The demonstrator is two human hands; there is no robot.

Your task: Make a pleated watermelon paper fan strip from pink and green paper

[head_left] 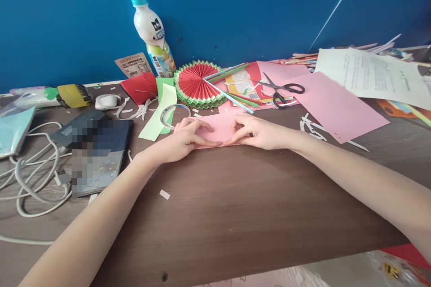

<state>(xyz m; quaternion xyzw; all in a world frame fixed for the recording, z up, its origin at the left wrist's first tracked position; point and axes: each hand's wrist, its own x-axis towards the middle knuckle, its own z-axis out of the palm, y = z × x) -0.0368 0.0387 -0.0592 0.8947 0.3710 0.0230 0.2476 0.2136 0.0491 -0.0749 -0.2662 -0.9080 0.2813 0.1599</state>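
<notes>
Pink paper (pixel 220 123) lies under left hand (pixel 185 138) and right hand (pixel 257 132), each grip part-closed, holding its near edge.

The paper (pixel 220 124) was plain pale pink and lay low on the brown worktop (pixel 242 206) — its near edge running crosswise, almost straight, both ends partly covered. Whether it was a single layer or folded could not be told.

L fingers (pixel 206 142) & R fingers (pixel 241 134) on pink ppr (pixel 220 123), nr edge.
</notes>
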